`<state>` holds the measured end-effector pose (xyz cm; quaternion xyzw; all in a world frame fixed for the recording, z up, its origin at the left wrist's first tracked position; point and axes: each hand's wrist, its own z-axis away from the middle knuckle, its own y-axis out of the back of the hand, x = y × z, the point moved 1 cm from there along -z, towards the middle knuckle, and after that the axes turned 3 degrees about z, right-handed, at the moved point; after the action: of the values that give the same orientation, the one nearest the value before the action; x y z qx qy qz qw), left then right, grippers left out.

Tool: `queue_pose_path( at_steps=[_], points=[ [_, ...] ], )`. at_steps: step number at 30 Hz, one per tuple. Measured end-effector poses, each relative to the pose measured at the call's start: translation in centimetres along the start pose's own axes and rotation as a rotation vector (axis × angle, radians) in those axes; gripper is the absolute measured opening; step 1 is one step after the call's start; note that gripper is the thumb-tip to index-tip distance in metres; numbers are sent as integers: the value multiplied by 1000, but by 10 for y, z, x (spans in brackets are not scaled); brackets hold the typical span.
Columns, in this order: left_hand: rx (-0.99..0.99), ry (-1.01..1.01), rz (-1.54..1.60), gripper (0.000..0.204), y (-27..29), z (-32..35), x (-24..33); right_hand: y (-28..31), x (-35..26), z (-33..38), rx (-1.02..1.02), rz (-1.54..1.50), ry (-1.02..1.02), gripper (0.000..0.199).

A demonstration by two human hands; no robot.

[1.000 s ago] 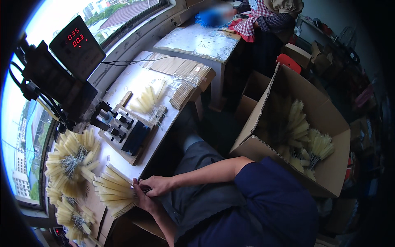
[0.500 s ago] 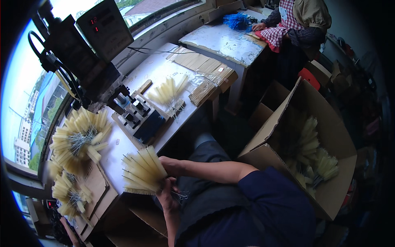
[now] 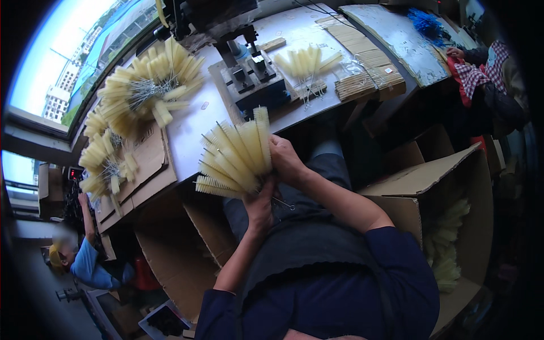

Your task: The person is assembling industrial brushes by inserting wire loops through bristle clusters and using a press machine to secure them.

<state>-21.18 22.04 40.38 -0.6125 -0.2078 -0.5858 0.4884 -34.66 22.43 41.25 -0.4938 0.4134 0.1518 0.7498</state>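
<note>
A fanned bundle of bottle brushes (image 3: pixel 235 156) with pale yellow bristles is held over my lap, just off the table's front edge. My left hand (image 3: pixel 260 205) is closed around the wire handles at the base of the fan. Thin wire ends with small loops (image 3: pixel 290 207) stick out beside it. My right hand (image 3: pixel 286 161) is closed at the fan's right side, against the rightmost brush; its fingertips are partly hidden behind the bristles. Beyond the bundle, a black press fixture (image 3: pixel 258 85) stands on the white table (image 3: pixel 190 144).
A large heap of brushes (image 3: pixel 150 82) and a smaller heap (image 3: pixel 105 158) lie left, partly on flat cardboard (image 3: pixel 147 153). More brushes (image 3: pixel 306 62) and cardboard strips (image 3: pixel 368 79) lie right of the fixture. An open carton (image 3: pixel 419 175) holds brushes. Co-workers sit far right (image 3: pixel 487 79) and left (image 3: pixel 99 266).
The whole view has swung, so the table and fixture appear further right. Both hands still hold the brush bundle, and my right hand has shifted up along its right side.
</note>
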Motion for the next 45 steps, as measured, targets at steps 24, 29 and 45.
queue_pose_path(
  at_steps=[24, 29, 45],
  points=[
    [400, -263, 186, 10, 69, -181, 42, -23, -72, -135, -22, 88, -220, 32],
    [409, -186, 224, 10, 77, -209, 13, -25, -75, -143, 12, 21, -312, 37],
    [305, -246, 184, 5, 82, -210, 6, -61, -67, -157, 15, -172, -275, 70]
  ],
)
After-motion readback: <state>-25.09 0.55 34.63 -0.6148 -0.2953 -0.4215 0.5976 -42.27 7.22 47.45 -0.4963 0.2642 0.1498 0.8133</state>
